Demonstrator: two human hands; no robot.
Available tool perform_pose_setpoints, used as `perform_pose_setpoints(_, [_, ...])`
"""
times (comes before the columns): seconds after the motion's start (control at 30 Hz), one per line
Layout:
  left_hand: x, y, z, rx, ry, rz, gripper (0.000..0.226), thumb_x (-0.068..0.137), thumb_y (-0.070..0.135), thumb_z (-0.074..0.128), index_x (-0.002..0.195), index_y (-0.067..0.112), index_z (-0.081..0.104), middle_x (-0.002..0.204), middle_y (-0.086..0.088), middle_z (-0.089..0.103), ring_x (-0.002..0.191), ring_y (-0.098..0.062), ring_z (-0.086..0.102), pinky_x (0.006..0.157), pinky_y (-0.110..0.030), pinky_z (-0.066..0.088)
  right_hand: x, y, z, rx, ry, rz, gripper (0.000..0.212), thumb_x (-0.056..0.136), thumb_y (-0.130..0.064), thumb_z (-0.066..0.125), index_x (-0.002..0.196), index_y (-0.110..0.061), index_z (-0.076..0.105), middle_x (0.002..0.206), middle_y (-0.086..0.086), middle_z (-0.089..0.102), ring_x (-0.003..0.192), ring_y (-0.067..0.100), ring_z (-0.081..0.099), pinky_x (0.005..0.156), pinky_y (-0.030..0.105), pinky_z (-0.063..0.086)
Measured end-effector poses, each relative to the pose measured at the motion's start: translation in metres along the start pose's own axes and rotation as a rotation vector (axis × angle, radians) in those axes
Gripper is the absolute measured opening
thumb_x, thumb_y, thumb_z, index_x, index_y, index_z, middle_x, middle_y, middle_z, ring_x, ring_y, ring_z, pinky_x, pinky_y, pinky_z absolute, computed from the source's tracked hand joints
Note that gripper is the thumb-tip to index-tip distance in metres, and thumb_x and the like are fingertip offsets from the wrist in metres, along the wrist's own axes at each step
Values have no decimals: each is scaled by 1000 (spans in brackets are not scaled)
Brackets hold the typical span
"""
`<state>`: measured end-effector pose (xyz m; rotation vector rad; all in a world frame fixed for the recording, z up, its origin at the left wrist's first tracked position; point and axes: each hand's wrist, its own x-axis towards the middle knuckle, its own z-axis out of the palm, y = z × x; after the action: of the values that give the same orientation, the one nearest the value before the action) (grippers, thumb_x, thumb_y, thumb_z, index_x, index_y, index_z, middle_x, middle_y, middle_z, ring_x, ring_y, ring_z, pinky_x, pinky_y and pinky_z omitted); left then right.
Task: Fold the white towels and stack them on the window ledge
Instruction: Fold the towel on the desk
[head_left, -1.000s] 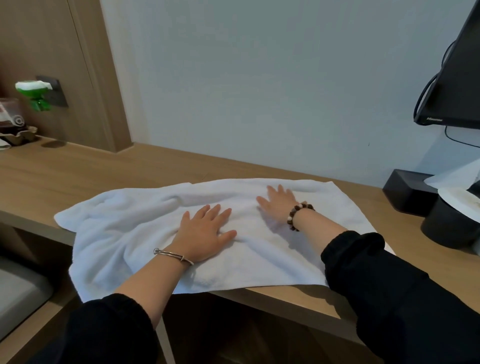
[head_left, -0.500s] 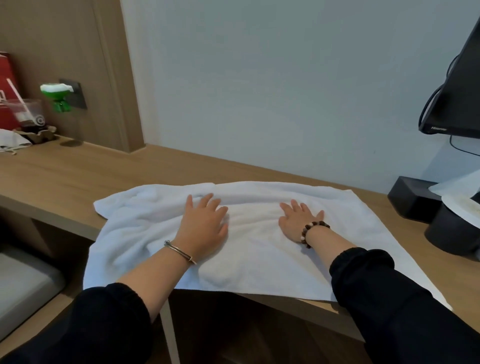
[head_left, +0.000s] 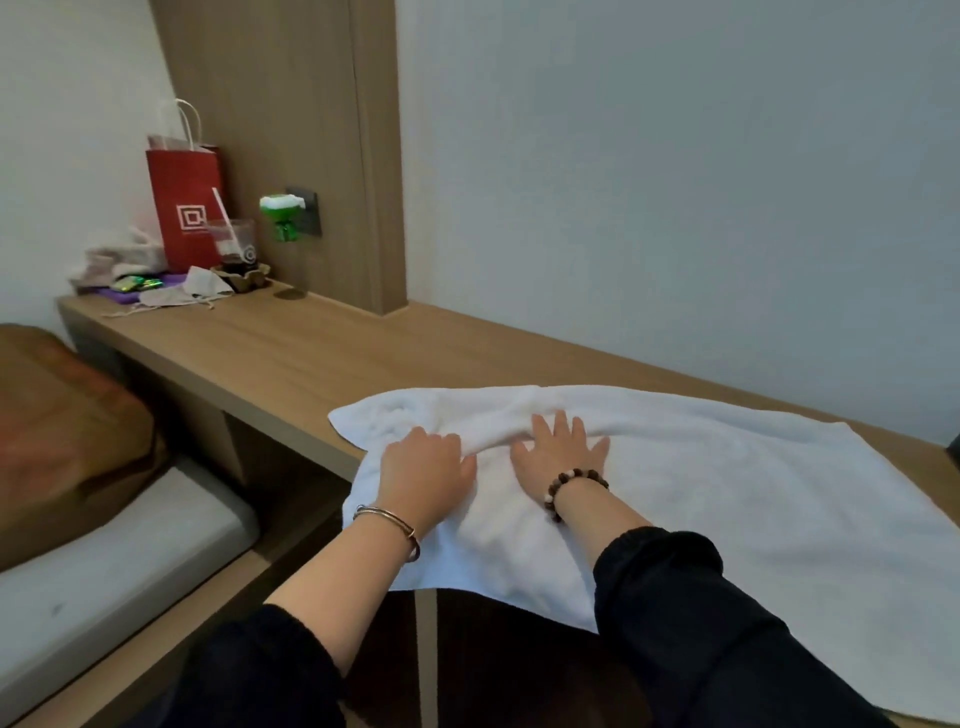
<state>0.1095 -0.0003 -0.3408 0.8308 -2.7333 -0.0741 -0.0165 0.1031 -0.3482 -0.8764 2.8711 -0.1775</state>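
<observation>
Under both palms lies the white towel (head_left: 701, 493), spread on the wooden desk top (head_left: 291, 358) with its near edge hanging over. Right hand (head_left: 558, 454) presses flat, fingers splayed, likely to smooth the cloth for folding. Left hand (head_left: 423, 470) bends its fingers into a raised wrinkle (head_left: 493, 439) just beyond the fingertips; whether they pinch it I cannot tell.

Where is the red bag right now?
Head view, far left: the red bag stands at the far end of the counter, just left of the cup.
</observation>
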Motion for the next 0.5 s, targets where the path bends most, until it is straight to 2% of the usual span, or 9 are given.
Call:
perform_pose_setpoints(0.07, [1, -15, -10, -187, 60, -41, 27, 96, 29, 38, 81, 17, 57, 89, -5, 63, 95, -26, 57, 66, -31, 35, -1, 4, 3, -26, 5, -14, 61, 95, -53, 15, 152, -30, 6, 160, 0, -6, 147, 23, -5, 114, 57, 0])
perform_pose_setpoints(0.1, [5, -25, -12, -259, 115, -77, 24, 95, 25, 41, 83, 17, 60, 92, -4, 63, 99, -25, 57, 68, -31, 36, -1, 5, 3, -32, 5, -22, 62, 95, -54, 15, 152, -31, 6, 160, -1, -5, 147, 23, -5, 114, 58, 0])
perform_pose_setpoints(0.17, [18, -47, -13, -223, 215, -138, 25, 93, 23, 45, 109, 16, 64, 117, -2, 60, 114, -24, 48, 85, -33, 38, 0, 6, 3, -32, 11, -28, 62, 95, -54, 15, 151, -31, 7, 160, -1, -5, 147, 23, -5, 114, 58, 1])
perform_pose_setpoints(0.2, [25, -58, -11, -150, 193, -186, 31, 93, 26, 46, 120, 17, 58, 127, -3, 54, 118, -25, 43, 90, -35, 38, 1, 6, 4, -30, 15, -29, 61, 95, -54, 15, 151, -31, 7, 160, -2, -4, 147, 23, -4, 114, 58, 1])
perform_pose_setpoints(0.3, [44, -79, -10, -102, -57, -372, 46, 96, 43, 41, 132, 13, 43, 135, -10, 45, 123, -30, 40, 95, -42, 39, 1, 6, 6, -23, 29, -34, 61, 94, -52, 16, 151, -31, 8, 160, -2, -3, 147, 23, -4, 114, 58, 2])
perform_pose_setpoints(0.4, [63, -89, -15, -154, -197, -396, 55, 93, 47, 50, 132, 9, 42, 131, -13, 47, 113, -29, 50, 88, -38, 43, 2, 7, 6, -12, 43, -40, 61, 94, -51, 16, 151, -30, 10, 160, -2, -1, 146, 23, -3, 114, 57, 3])
perform_pose_setpoints(0.43, [68, -92, -18, -137, -241, -377, 53, 92, 46, 53, 128, 8, 46, 123, -12, 52, 103, -26, 54, 81, -34, 45, 2, 7, 6, -9, 50, -43, 60, 94, -50, 17, 151, -30, 11, 160, -2, 0, 146, 23, -2, 114, 56, 4])
perform_pose_setpoints(0.5, [78, -96, -25, -68, -320, -318, 41, 90, 43, 57, 110, 7, 58, 95, -6, 59, 84, -22, 54, 69, -29, 42, 2, 8, 7, 3, 66, -47, 60, 95, -49, 17, 150, -29, 13, 160, -2, 2, 146, 22, 0, 115, 55, 6])
